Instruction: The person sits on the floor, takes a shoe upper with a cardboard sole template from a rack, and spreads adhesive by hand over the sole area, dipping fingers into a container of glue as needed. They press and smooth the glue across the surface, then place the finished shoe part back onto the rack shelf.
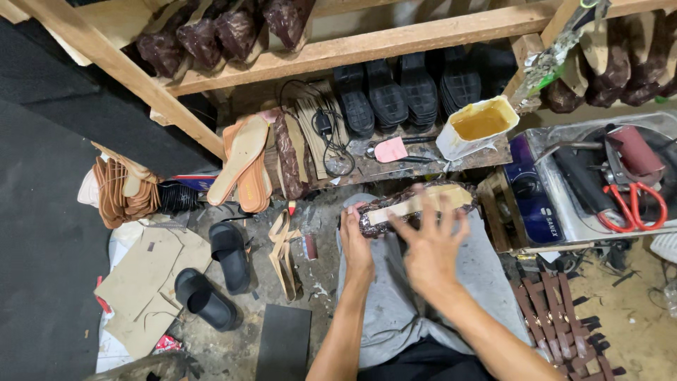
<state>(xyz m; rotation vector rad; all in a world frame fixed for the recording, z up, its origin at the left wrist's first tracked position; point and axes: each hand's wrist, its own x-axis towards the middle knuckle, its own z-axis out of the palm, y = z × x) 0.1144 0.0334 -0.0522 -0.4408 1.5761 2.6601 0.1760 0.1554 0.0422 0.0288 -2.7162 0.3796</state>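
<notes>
Shoe last (416,204) with pale insole lies across the lap. Left hand (355,243) grips its near end, fingers closed. Right hand (430,250) open, fingers spread, just over its middle, blurred.

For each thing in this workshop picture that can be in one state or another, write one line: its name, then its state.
Left hand: gripping the end of the shoe piece.
Right hand: fingers spread, blurred, over the shoe piece.
Shoe piece: lying on the lap, sole side up, pale insole showing.
Glue tub: open, tilted, amber glue inside.
Red scissors: closed, lying in the metal tray.
Black slippers: lying apart on the floor, upright.
</notes>
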